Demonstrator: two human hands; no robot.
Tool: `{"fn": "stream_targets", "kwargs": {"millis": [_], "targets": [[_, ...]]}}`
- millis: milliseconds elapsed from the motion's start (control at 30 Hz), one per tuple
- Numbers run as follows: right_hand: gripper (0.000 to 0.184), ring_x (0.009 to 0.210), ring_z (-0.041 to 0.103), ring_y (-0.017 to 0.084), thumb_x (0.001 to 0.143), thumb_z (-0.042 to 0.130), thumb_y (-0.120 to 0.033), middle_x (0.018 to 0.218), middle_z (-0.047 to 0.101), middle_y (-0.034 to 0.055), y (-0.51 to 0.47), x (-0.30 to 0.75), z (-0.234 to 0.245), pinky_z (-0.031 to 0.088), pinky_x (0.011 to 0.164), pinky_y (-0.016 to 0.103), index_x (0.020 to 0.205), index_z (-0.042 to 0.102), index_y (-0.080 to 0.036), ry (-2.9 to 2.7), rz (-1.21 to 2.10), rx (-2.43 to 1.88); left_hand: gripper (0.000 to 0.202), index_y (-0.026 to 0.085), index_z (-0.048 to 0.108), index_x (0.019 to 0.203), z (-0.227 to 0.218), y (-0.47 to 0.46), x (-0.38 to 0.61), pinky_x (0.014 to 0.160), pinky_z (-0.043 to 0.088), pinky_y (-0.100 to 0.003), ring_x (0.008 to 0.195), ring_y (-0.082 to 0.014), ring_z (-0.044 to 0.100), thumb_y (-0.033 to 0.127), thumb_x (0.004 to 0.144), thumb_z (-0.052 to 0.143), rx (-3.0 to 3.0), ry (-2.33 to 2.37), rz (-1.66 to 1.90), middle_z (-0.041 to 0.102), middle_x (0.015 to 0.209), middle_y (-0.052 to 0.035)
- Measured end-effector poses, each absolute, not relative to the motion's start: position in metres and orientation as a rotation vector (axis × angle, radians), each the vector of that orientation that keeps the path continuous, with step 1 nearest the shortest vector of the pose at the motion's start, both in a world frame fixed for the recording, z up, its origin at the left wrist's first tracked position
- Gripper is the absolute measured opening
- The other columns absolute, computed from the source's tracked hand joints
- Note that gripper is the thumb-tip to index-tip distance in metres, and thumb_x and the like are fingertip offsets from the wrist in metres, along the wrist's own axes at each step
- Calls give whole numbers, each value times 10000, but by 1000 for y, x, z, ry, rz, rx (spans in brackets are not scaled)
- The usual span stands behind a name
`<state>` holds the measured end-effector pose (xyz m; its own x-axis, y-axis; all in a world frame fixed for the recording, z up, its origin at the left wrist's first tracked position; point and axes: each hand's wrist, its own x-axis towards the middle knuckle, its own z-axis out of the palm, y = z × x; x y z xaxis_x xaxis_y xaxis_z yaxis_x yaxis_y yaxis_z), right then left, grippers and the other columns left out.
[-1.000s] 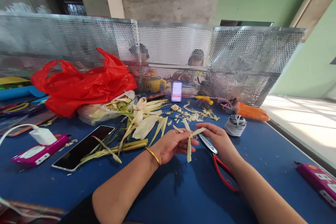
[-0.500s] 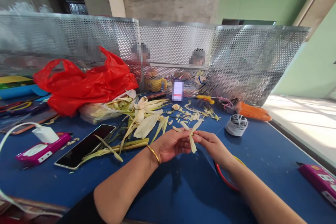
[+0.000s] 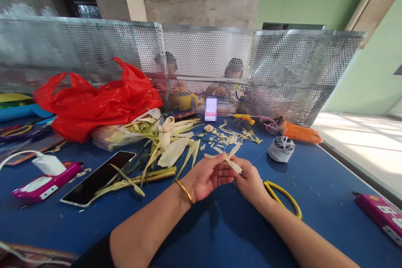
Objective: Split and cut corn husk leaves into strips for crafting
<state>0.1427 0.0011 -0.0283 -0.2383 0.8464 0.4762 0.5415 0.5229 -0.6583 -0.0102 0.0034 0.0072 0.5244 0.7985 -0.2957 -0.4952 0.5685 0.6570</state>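
Lying crossed between the fingertips, the husk strips (image 3: 228,160) are pinched from both sides by the left hand (image 3: 205,176) and right hand (image 3: 249,181), low over the blue table (image 3: 220,230), with yellow-handled scissors (image 3: 284,194) laid just right of the right wrist.

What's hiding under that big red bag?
A pale see-through bag stuffed with husks pokes out from beneath the red bag, on the blue table. Whatever else lies under the red plastic is covered.

Gold bangle (image 3: 184,190), dark sleeve (image 3: 97,255)
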Motion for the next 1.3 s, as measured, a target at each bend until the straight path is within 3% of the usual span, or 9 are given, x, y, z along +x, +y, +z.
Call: {"fn": "stream_targets", "kwargs": {"millis": [133, 300, 433, 600, 767, 900, 1067, 1300], "targets": [[231, 897, 626, 220, 828, 505, -324, 945, 708, 59, 7, 156, -14, 454, 814, 320, 886, 703, -218, -1765, 567, -1210, 286, 82, 615, 1024, 8, 6, -12, 601, 547, -242, 674, -161, 701, 291, 950, 435, 685, 623, 843, 734, 885, -140], [428, 642, 548, 161, 854, 476, -519, 627, 623, 9, 5, 161, -3, 395, 608, 250, 649, 629, -176, -1694, 695, -1356, 329, 110, 597, 1068, 5, 10, -14, 563, 497, -218, 685, -159, 688, 372, 918, 468, 818, 738, 902, 726, 915, -144], [433, 506, 399, 103, 821, 538, -510, 494, 471, -38, -1, 154, -11, 280, 497, 234, 548, 554, -174, -1853, 784, -1436, 322, 133, 632, 1019, -3, 12, -12, 472, 377, -174, 593, -112, 619, 384, 819, 611, 935, 885, 980, 720, 817, -92], [374, 519, 447, 105, 809, 555, -468, 535, 530, -31, 0, 151, -13, 334, 523, 232, 576, 575, -176, -1869, 896, -1374, 235, 129, 672, 916, -8, 15, -11, 464, 301, -192, 490, -74, 474, 303, 760, 653, 1047, 1038, 1017, 681, 662, -35], [349, 598, 591, 148, 723, 627, -509, 695, 626, -7, 8, 156, -7, 444, 592, 265, 873, 606, -195, -1484, 948, -1280, 257, 126, 658, 897, -4, 13, -11, 466, 275, -197, 504, -74, 469, 344, 763, 648, 1118, 967, 895, 692, 693, -49], [231, 579, 563, 147, 751, 609, -424, 613, 607, -11, 7, 157, -9, 426, 587, 266, 751, 624, -194, -1569, 908, -1281, 343, 137, 631, 818, -6, 11, -10, 463, 285, -205, 521, -91, 481, 477, 788, 593, 1182, 929, 842, 687, 684, -57], [193, 540, 522, 135, 785, 555, -353, 555, 577, -18, 2, 156, -11, 382, 544, 246, 688, 616, -197, -1695, 656, -1387, 333, 153, 587, 697, -13, 10, -7, 443, 269, -211, 473, -81, 412, 476, 711, 668, 1283, 954, 878, 625, 586, -12], [298, 701, 564, 168, 798, 548, -457, 701, 632, 16, 9, 160, -8, 429, 670, 273, 761, 656, -181, -1655, 854, -1288, 318, 162, 566, 673, -8, 6, -4, 488, 252, -220, 488, -86, 383, 465, 750, 630, 1308, 937, 812, 626, 560, -26]]}}
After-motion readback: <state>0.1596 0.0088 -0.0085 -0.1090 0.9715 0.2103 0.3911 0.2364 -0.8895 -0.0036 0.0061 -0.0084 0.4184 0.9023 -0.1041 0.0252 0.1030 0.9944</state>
